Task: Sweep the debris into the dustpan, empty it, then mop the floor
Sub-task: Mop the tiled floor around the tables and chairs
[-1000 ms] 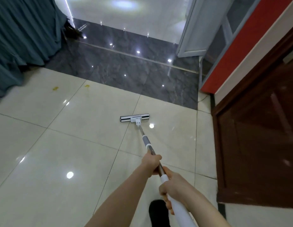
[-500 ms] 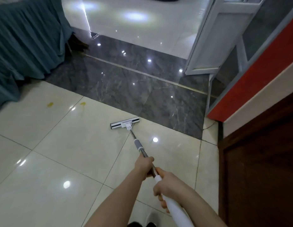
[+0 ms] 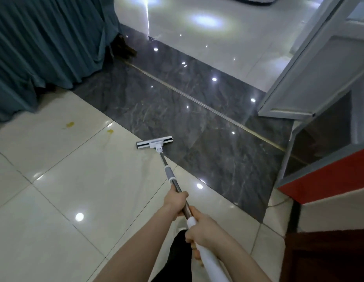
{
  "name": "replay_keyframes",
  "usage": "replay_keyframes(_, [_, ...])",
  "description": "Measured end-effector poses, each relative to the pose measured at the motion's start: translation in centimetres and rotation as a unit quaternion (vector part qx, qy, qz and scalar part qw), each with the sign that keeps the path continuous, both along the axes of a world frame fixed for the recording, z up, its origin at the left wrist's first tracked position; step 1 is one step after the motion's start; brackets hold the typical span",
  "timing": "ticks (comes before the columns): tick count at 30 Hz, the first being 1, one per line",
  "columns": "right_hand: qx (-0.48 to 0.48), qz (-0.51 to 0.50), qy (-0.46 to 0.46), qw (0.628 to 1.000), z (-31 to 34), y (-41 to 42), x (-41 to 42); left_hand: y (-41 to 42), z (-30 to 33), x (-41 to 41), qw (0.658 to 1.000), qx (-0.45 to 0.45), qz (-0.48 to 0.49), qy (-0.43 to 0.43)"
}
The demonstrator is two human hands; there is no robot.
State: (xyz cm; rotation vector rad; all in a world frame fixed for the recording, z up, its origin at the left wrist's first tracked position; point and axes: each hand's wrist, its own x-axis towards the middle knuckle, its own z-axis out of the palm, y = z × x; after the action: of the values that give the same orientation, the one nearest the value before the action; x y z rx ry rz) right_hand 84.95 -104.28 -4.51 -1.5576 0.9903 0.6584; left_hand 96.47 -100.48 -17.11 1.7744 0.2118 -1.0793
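Both hands grip the mop handle (image 3: 170,177), one ahead of the other along the shaft. The left hand (image 3: 175,202) is the forward one, its fingers curled round the dark metal section just below the grey collar; the right hand (image 3: 201,231) sits right behind it, wrapped round the top of the white grip where that meets the metal. The handle slants forward and slightly left from the hands down to the mop head (image 3: 154,142), a flat white and dark bar lying on the floor crosswise to the shaft. The head rests right at the border where the cream tiles (image 3: 81,180) meet the dark marble strip (image 3: 197,123) (its right end lies over the marble, its left end over the cream tile). Two small yellow stains (image 3: 69,124) mark the cream tiles to the left of the head, well apart from it, one nearer the teal curtain (image 3: 45,47) and one close to the tile joint. The curtain hangs down to the floor along the upper left. A pale grey door (image 3: 311,78) stands open at the upper right, its bottom edge above the marble strip, and a red panel (image 3: 327,176) with a dark wooden surface below it fills the right edge. A thin brass line runs diagonally through the marble.
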Motion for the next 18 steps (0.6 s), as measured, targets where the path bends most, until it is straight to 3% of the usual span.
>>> replay_keyframes(9, [-0.036,0.117,0.007,0.992,3.1,-15.0,15.2,-13.4,2.4,14.0,0.996,-0.017,0.09,0.021])
replay_keyframes(18, [0.018,0.174,0.013,0.985,4.1,-20.3,12.8,-17.6,3.6,10.7,0.992,0.019,0.125,0.015])
